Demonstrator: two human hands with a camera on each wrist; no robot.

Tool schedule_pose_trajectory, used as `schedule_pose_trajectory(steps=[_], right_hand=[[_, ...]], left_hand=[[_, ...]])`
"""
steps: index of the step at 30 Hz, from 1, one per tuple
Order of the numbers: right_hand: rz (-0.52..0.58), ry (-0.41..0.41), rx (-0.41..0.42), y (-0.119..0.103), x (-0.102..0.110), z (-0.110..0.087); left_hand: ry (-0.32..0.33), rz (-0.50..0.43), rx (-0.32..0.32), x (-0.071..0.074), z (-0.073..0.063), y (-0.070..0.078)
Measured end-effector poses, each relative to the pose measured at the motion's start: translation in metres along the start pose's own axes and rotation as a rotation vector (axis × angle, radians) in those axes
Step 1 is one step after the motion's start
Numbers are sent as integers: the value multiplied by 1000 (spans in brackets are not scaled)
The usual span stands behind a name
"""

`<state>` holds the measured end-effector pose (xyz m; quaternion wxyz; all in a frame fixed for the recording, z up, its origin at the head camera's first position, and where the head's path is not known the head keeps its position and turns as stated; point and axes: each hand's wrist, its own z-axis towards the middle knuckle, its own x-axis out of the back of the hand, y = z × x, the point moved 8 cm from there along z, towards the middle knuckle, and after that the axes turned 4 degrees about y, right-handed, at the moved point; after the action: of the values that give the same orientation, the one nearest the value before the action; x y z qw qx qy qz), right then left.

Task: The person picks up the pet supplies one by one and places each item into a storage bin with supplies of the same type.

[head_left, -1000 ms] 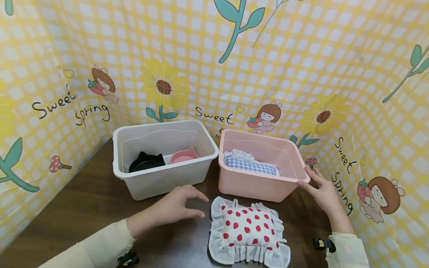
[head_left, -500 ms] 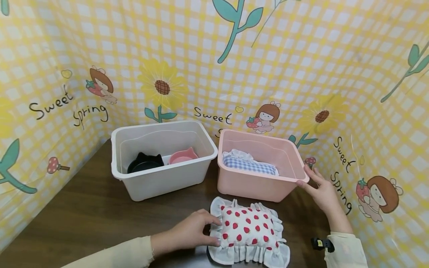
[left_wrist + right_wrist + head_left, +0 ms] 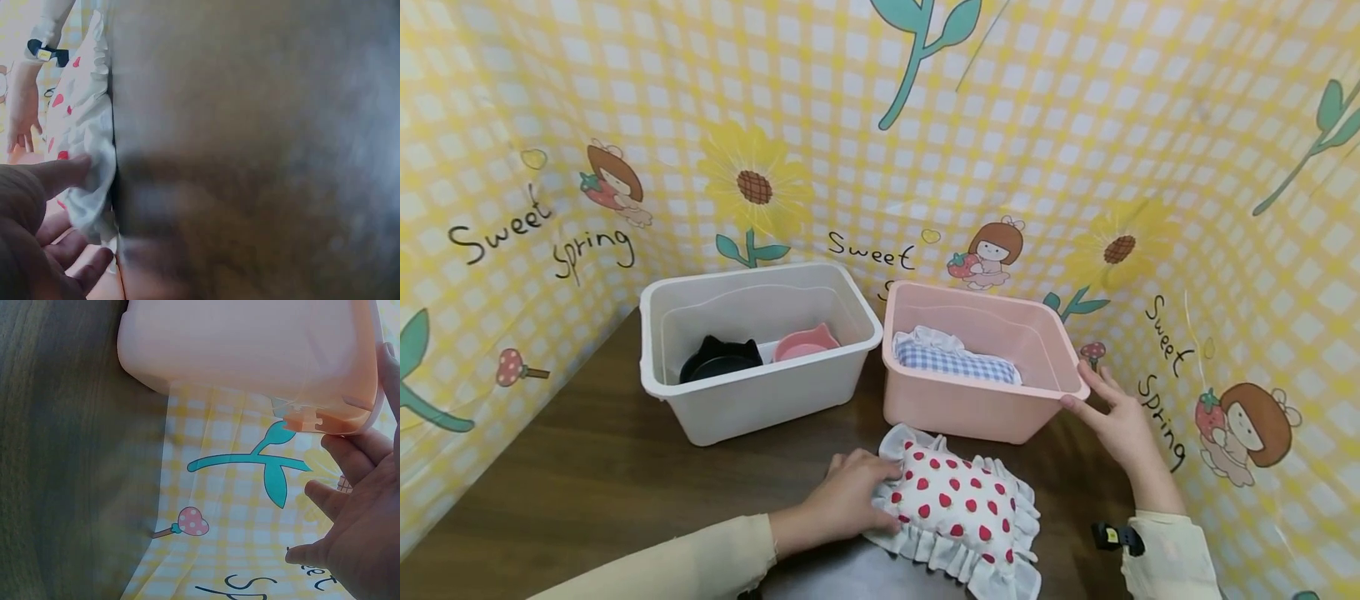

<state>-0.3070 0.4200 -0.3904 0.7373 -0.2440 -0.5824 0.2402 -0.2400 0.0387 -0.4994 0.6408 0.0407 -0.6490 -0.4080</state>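
In the head view, a small strawberry-print pillow (image 3: pixel 955 502) with a white ruffled edge lies askew at the table's front. My left hand (image 3: pixel 846 500) grips its left edge. The left wrist view shows the thumb (image 3: pixel 62 174) over the ruffle and the fingers on its other side. At the right, my right hand (image 3: pixel 1116 425) holds the corner rim of a pink bin (image 3: pixel 970 410), its other fingers spread, as the right wrist view shows. Inside that bin lies a blue-and-white checked pillow (image 3: pixel 955 363) with a ruffle.
Left of the pink bin stands a white bin (image 3: pixel 775 404). It holds a black cat-eared bowl (image 3: pixel 722 360) and a pink cat-eared bowl (image 3: pixel 805 343). A yellow checked cloth (image 3: pixel 887 167) hangs behind and at both sides of the brown table (image 3: pixel 587 467).
My left hand has moved right to the strawberry pillow and taken hold of its left edge. The pillow has turned, its left side shifting away from me. My right hand keeps its place.
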Motion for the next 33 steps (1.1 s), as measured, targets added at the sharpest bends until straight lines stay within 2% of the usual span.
schedule_pose_trajectory(steps=[6,12,17,25,29,33], right_hand=[[-6,4,-1,-1,1,0],[-8,6,19,-2,0,1],[-10,11,22,-1,0,1],[-1,10,31,0,0,0],[-1,16,40,-2,1,-1],[0,6,27,-3,2,-1]], left_hand=[[158,-85,-23,13,6,1],[217,-202,23,28,8,-3],[257,-233,11,48,6,3],[260,-212,4,87,0,18],[256,-231,17,108,-3,25],[245,-275,3,129,-4,34]])
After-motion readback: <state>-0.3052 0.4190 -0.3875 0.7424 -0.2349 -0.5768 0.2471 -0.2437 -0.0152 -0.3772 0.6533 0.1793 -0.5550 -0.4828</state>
